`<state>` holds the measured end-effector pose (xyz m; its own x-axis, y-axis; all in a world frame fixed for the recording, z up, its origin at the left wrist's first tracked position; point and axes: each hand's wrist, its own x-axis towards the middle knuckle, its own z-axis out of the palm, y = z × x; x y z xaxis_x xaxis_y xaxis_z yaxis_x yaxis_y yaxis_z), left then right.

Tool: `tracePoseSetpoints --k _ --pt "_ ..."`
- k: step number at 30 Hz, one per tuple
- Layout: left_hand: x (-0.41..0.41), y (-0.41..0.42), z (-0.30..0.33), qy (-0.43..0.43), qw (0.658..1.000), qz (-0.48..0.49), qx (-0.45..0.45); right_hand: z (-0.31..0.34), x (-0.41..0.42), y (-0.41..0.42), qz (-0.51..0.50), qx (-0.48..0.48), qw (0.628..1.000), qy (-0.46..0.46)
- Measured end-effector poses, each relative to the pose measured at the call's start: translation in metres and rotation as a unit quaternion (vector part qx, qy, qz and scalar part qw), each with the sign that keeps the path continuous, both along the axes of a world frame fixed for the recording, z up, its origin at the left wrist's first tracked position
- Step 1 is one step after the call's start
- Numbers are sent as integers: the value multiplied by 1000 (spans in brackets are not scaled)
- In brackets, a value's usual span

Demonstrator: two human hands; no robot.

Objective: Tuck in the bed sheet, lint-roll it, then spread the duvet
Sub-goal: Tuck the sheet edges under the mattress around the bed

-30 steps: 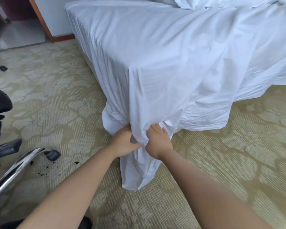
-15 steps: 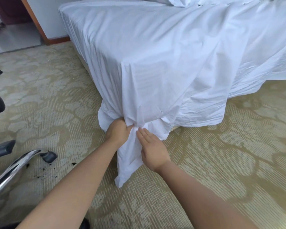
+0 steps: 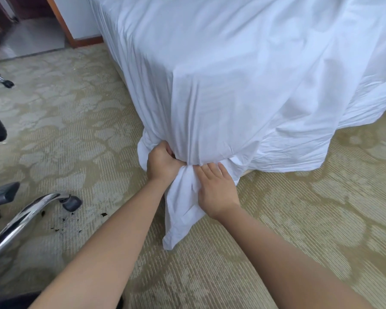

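Observation:
A white bed sheet (image 3: 232,85) drapes over the near corner of the bed and hangs down to the carpet. At the bottom of that corner the cloth is bunched into a narrow tail (image 3: 178,210) that reaches the floor. My left hand (image 3: 161,163) grips the gathered sheet at the corner's base, fingers curled into the cloth. My right hand (image 3: 216,190) lies just right of it, fingers straight, pressing flat on the tail below the bunch. No duvet or lint roller shows.
An office chair's chrome leg and caster (image 3: 71,202) stand at the lower left, with dark crumbs (image 3: 60,228) on the patterned carpet (image 3: 299,219). A doorway with a wooden frame (image 3: 60,21) is at the upper left. Loose sheet hangs along the bed's right side (image 3: 321,139).
My right hand has let go of the bunch and dropped lower, now flat on the hanging tail. My left hand has closed tighter on the gathered corner. The view has moved closer.

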<state>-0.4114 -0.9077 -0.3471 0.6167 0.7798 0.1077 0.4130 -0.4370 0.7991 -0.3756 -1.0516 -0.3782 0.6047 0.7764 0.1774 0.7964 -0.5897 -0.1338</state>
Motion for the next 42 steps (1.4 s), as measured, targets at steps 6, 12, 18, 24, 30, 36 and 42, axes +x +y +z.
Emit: tracePoseSetpoints --k 6,12,18,24,30,36,42 --pt "-5 -3 -7 -43 999 -25 -15 13 14 9 16 1 999 31" --pt "-28 -12 -13 -66 995 -55 -45 3 13 0 35 71 997 -5" --pt "-36 -24 -17 -25 998 -50 -19 3 4 -11 4 233 967 105" --pt "-39 -30 -25 21 980 2 -197 -4 -7 -10 -136 164 889 406" --pt "-40 -33 -14 -70 986 36 -147 9 -6 2 -259 437 664 548" --pt "-40 -34 -2 -129 953 4 -276 16 -17 11 -235 500 687 472" --pt "-29 -36 -6 -145 957 68 -243 0 7 -19 -265 393 799 370"
